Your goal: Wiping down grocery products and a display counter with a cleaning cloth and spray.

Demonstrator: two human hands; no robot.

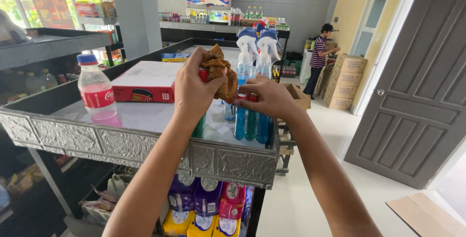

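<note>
Soda bottle: at the left end of the shelf top (145, 118) we see a clear plastic bottle (96, 88) with a blue cap and a red label, standing upright near the front edge, a little pink liquid left in its base.

Red box: we find a flat red and white carton (147, 81) lying further back, towards the middle of the shelf, well apart from the bottle.

Left hand: our left hand (194, 90) is raised above the shelf's middle, its fingers (190, 63) curled tightly round a crumpled orange-brown cloth (221, 72).

Cloth: we hold it bunched up, most of it spilling out to the right of the fingers; something red shows in the grip beside it, though we cannot tell what it is.

Right hand: our right hand (268, 97) sits just right of the cloth, its fingers narrowed in a pinch at the red collar of a blue spray bottle (241, 115).

Spray bottles: we see several upright near the shelf's right front corner, blue liquid inside, white trigger heads with blue caps (258, 43) rising behind the hands.

Lower shelf: beneath the embossed front edge we see purple, pink and yellow refill pouches (208, 205).

Far right: another person (320, 55) in a striped shirt stands by stacked cardboard boxes (345, 82), well apart from us.
</note>
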